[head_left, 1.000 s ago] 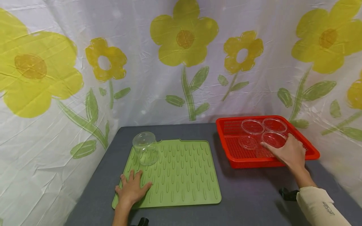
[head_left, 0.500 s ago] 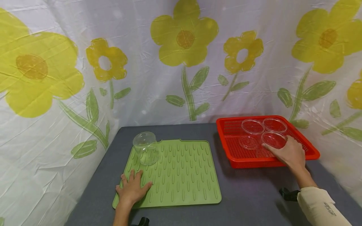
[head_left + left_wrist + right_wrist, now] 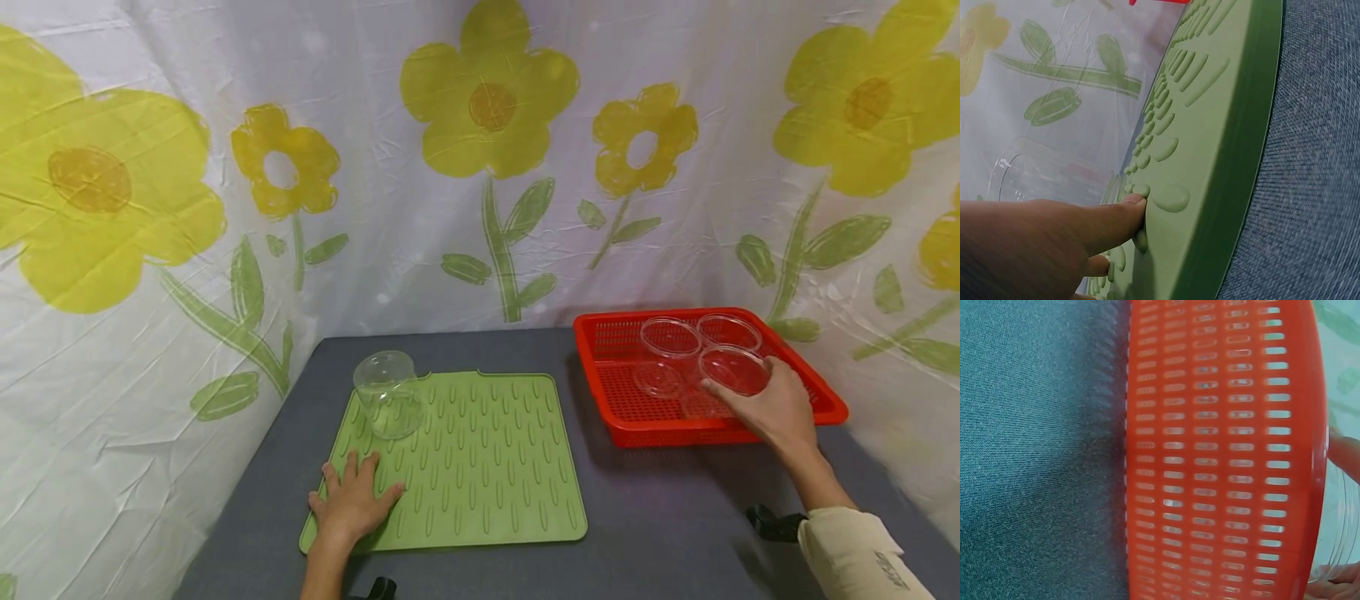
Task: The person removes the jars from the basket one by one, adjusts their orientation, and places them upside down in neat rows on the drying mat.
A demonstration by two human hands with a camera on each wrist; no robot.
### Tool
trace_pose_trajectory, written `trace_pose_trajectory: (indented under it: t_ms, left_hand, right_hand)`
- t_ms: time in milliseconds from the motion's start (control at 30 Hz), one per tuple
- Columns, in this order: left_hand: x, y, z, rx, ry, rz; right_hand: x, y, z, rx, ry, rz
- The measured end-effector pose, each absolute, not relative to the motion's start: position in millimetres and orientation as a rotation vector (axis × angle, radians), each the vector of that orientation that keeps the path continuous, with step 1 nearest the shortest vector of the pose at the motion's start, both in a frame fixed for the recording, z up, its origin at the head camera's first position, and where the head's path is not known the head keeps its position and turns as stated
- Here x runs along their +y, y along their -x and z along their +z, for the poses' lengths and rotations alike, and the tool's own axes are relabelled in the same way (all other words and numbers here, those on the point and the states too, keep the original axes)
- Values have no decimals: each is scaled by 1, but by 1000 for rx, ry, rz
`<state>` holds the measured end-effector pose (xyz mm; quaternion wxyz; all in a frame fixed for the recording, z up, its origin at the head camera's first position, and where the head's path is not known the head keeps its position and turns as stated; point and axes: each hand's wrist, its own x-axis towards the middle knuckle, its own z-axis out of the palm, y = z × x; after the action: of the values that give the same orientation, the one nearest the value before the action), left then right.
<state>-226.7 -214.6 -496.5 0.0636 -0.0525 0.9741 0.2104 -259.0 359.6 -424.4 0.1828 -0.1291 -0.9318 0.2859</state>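
Slightly rightward, the right grip (image 3: 778, 408) and the near cup (image 3: 733, 373) had moved since the earlier frame, while the left grip (image 3: 348, 504) lay where it had been. From my distant post I saw the right grip pinching the clear near cup by its side, inside the red basket (image 3: 648, 436) on the right of the bench (image 3: 652, 517); whether its base was off the basket's floor I could not tell. The left grip rested spread and released on the near left of the green mat (image 3: 495, 500), with a clear jar (image 3: 386, 396) upright at the far left corner. I judged the main risk a knock: a low lift could catch the basket's near rim, or a sideways swing could strike the far-left cup (image 3: 670, 337) or far-right cup (image 3: 729, 333), both close by. Smooth walls might also slip from a light pinch. Dark lettering (image 3: 890, 570) on the cream sleeve (image 3: 843, 537) was too blurred to read; I made out no other writing.
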Motion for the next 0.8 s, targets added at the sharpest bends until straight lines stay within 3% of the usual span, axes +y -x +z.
trace_pose_trajectory:
  t_ms: [800]
  left_hand:
    - [-215, 228, -494, 2979, 145, 626]
  right_hand:
    - [347, 246, -398, -2550, 271, 880]
